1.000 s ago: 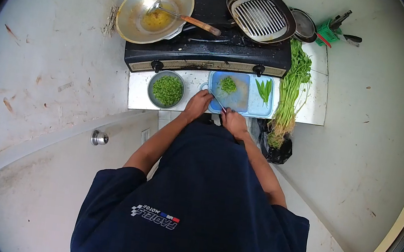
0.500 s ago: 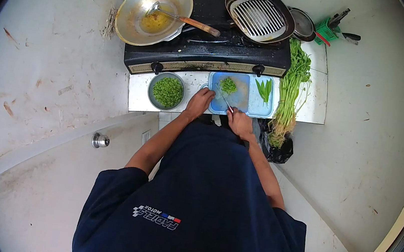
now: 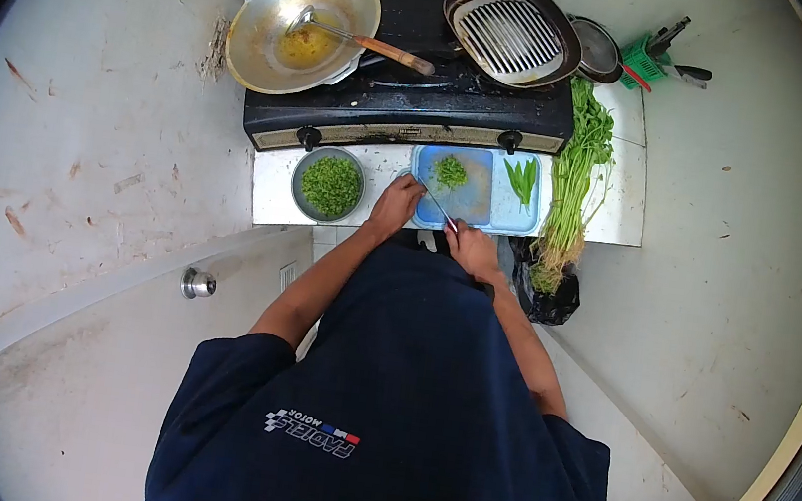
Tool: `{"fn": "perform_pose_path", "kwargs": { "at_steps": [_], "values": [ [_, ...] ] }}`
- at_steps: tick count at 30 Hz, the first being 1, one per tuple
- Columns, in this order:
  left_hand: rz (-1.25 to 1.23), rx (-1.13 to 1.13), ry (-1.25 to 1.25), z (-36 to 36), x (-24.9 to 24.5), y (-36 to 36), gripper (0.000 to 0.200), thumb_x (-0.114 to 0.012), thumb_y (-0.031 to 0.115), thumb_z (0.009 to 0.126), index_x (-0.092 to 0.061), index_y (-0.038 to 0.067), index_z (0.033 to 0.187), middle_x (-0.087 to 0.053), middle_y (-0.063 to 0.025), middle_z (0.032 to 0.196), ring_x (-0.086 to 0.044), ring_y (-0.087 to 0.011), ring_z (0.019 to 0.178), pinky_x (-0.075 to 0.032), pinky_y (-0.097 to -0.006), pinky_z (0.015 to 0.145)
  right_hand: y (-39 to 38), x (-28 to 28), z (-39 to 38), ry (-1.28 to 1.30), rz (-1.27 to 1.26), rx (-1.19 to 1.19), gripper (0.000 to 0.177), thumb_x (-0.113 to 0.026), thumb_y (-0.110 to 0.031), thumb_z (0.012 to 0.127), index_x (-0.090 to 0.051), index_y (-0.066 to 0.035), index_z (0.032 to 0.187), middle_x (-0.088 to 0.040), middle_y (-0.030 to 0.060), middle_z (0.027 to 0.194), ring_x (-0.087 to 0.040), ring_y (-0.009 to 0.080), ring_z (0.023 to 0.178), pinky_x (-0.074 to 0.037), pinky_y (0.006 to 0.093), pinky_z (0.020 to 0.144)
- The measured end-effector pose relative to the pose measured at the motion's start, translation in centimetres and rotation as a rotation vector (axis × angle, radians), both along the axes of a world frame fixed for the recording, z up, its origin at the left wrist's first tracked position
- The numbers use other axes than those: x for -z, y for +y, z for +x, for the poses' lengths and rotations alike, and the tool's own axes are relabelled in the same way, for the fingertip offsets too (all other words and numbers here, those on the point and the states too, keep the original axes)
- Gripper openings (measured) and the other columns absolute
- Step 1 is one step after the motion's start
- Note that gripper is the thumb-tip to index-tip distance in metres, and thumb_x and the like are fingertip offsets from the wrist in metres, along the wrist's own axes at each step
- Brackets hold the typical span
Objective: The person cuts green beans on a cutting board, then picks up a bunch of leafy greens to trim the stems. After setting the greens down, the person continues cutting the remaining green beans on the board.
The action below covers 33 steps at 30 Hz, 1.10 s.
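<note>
My right hand (image 3: 472, 251) grips a knife (image 3: 440, 204) by its handle at the front edge of a blue cutting board (image 3: 481, 222). The blade slants up and left across the board. At the board's left edge my left hand (image 3: 395, 206) is closed, fingers bent together near the blade's tip; whether they pinch anything is too small to tell. A small heap of chopped greens (image 3: 451, 171) lies on the board just beyond the blade. Several uncut green pieces (image 3: 521, 180) rest on the board's right part.
To the left stands a grey bowl (image 3: 298, 193) of chopped greens. Behind are a black stove (image 3: 395, 95), a wok (image 3: 246, 41) with a ladle (image 3: 386, 49), and a grill pan (image 3: 567, 31). A bunch of rooted greens (image 3: 581, 153) lies right; a green basket (image 3: 635, 54) holds utensils.
The knife's tip has swung left, away from the chopped heap and towards my left hand. My right hand has shifted slightly left; my left hand stays nearly in place.
</note>
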<state>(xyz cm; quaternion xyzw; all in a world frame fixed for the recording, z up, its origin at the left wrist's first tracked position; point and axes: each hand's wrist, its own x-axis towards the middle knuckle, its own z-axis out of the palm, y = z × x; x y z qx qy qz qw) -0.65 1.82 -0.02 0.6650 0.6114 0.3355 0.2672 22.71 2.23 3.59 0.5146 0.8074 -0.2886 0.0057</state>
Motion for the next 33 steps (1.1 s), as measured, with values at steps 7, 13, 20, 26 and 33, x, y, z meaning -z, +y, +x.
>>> {"fn": "perform_pose_path", "kwargs": {
  "at_steps": [7, 13, 20, 26, 33],
  "values": [
    [0.001, 0.016, -0.003, 0.0, -0.5, -0.2, 0.015, -0.064, 0.001, 0.090, -0.073, -0.001, 0.102, -0.064, -0.0173, 0.097, -0.065, -0.0373, 0.095, -0.054, -0.0452, 0.086, 0.7, 0.3, -1.6, -0.023, 0.022, -0.014, 0.042, -0.053, -0.040, 0.104, -0.066, 0.000, 0.104, -0.070, 0.0282, 0.078, -0.070, 0.0487, 0.074, -0.057, 0.0567, 0.068],
    [0.008, 0.009, -0.057, 0.1, -0.5, -0.5, 0.009, -0.065, 0.002, 0.089, -0.071, -0.001, 0.096, -0.062, -0.0181, 0.092, -0.064, -0.0385, 0.091, -0.054, -0.0457, 0.083, 0.4, 1.0, -1.2, 0.023, 0.091, -0.024, 0.042, -0.054, -0.039, 0.104, -0.066, 0.000, 0.103, -0.070, 0.0282, 0.077, -0.070, 0.0482, 0.073, -0.057, 0.0570, 0.068],
    [-0.006, 0.001, -0.048, -0.1, -0.7, -0.4, 0.008, -0.065, 0.004, 0.090, -0.070, -0.001, 0.094, -0.061, -0.0185, 0.091, -0.064, -0.0394, 0.089, -0.053, -0.0473, 0.081, 0.0, -0.4, -0.8, -0.074, -0.007, -0.004, 0.042, -0.050, -0.039, 0.105, -0.065, 0.001, 0.105, -0.070, 0.0276, 0.079, -0.072, 0.0468, 0.076, -0.057, 0.0564, 0.070],
    [-0.005, 0.018, -0.072, -0.2, -0.4, -0.3, 0.009, -0.066, 0.004, 0.091, -0.071, -0.002, 0.096, -0.060, -0.0185, 0.090, -0.064, -0.0396, 0.088, -0.053, -0.0466, 0.080, 0.1, 0.8, -1.2, -0.036, 0.054, -0.019, 0.041, -0.051, -0.039, 0.105, -0.065, 0.000, 0.105, -0.070, 0.0262, 0.077, -0.070, 0.0465, 0.071, -0.057, 0.0561, 0.066],
    [-0.036, 0.009, -0.073, -0.4, -0.7, -0.3, 0.011, -0.066, 0.005, 0.091, -0.072, -0.001, 0.098, -0.061, -0.0186, 0.089, -0.065, -0.0403, 0.084, -0.053, -0.0469, 0.078, 0.2, 1.2, -1.0, 0.019, 0.096, -0.018, 0.039, -0.052, -0.037, 0.104, -0.065, 0.000, 0.102, -0.070, 0.0254, 0.075, -0.070, 0.0460, 0.070, -0.057, 0.0554, 0.066]
  ]
}}
